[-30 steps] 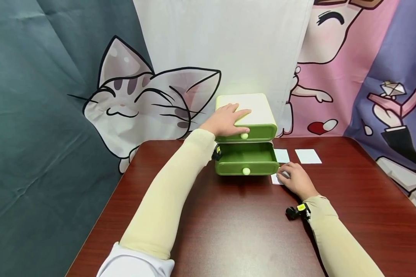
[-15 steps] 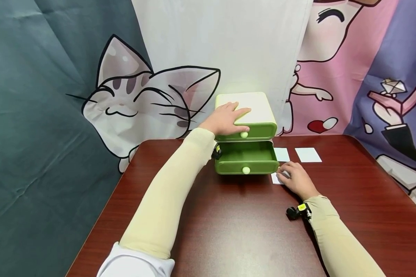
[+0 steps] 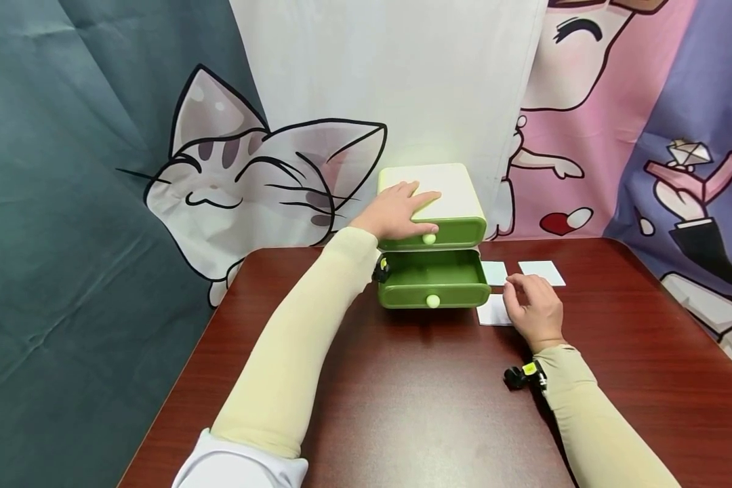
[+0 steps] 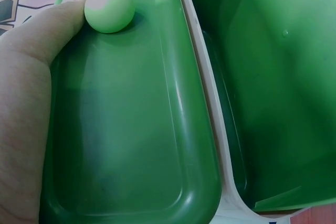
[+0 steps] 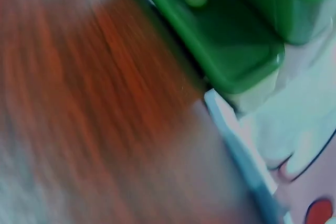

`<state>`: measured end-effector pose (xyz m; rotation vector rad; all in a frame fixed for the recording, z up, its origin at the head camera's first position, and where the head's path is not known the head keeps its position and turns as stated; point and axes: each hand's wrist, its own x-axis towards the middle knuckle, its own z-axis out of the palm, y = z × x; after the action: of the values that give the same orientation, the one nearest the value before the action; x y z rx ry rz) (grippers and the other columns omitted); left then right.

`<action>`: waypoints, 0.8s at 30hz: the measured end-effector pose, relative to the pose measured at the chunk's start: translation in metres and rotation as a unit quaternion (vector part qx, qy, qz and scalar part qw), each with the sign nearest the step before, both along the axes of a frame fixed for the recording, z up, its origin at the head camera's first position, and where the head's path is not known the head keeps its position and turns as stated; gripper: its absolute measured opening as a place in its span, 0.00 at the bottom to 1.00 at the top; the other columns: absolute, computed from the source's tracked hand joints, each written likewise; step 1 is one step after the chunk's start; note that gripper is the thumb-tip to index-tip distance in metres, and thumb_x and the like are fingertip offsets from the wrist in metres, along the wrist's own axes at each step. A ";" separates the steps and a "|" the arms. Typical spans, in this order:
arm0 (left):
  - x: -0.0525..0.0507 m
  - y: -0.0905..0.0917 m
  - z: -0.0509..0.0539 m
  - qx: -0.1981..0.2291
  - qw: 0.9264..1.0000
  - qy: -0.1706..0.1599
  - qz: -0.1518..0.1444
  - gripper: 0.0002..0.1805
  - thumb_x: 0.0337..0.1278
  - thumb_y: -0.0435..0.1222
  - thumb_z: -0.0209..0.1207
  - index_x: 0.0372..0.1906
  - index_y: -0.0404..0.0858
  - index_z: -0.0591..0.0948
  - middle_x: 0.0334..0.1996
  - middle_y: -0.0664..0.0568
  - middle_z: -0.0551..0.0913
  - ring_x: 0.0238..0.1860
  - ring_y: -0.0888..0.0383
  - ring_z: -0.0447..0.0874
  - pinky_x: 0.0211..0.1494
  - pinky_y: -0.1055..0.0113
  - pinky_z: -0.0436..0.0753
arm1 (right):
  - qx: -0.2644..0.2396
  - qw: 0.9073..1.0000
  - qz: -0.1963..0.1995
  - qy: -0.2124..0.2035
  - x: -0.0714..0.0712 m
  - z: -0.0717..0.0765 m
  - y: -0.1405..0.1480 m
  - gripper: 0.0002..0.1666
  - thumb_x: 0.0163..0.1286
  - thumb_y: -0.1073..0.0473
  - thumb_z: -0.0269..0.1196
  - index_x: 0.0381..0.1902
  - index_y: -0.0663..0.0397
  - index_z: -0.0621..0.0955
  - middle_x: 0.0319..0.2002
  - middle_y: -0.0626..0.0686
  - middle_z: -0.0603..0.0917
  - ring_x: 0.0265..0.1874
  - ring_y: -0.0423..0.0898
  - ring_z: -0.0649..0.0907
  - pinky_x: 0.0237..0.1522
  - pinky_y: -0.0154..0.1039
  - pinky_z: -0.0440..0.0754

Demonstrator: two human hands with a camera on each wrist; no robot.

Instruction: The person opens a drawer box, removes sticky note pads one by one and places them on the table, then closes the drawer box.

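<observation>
A small two-drawer box [image 3: 445,183] with a white top and green drawers stands at the table's back. My left hand [image 3: 393,211] rests on its top with fingers spread, thumb beside the round knob of the upper drawer [image 3: 463,232]. In the left wrist view the thumb touches that knob [image 4: 110,8]. The lower drawer [image 3: 402,296] is pulled out, and its visible inside is bare green. My right hand [image 3: 535,312] is right of the drawer, beside a white paper square [image 3: 493,312], fingers loosely bent. Nothing shows between its fingers and thumb.
Two more pale paper squares lie behind the right hand: one by the box [image 3: 494,272], one farther right [image 3: 541,272]. The reddish-brown table [image 3: 427,407] meets a printed cloth backdrop [image 3: 390,81] at the back. The right wrist view is partly blurred.
My right hand has lifted off the front white paper square and shifted right, uncovering more of it. The left hand and the drawers have not moved.
</observation>
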<state>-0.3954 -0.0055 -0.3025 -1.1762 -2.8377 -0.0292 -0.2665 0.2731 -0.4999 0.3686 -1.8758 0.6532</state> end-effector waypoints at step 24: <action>0.000 0.000 -0.001 0.009 1.000 -0.007 0.004 0.43 0.63 0.71 0.48 0.80 0.64 0.55 0.80 0.43 0.53 0.80 0.45 0.47 0.80 0.53 0.48 | 0.206 0.974 0.072 0.058 0.026 0.054 -0.092 0.11 0.65 0.51 0.63 0.37 0.52 0.84 0.17 0.40 0.77 0.11 0.37 0.75 0.09 0.39 0.69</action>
<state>-0.3951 -0.0059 -0.3033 -1.1657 -2.8481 -0.0626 -0.2401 0.1814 -0.4464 0.8010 -1.8770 0.3223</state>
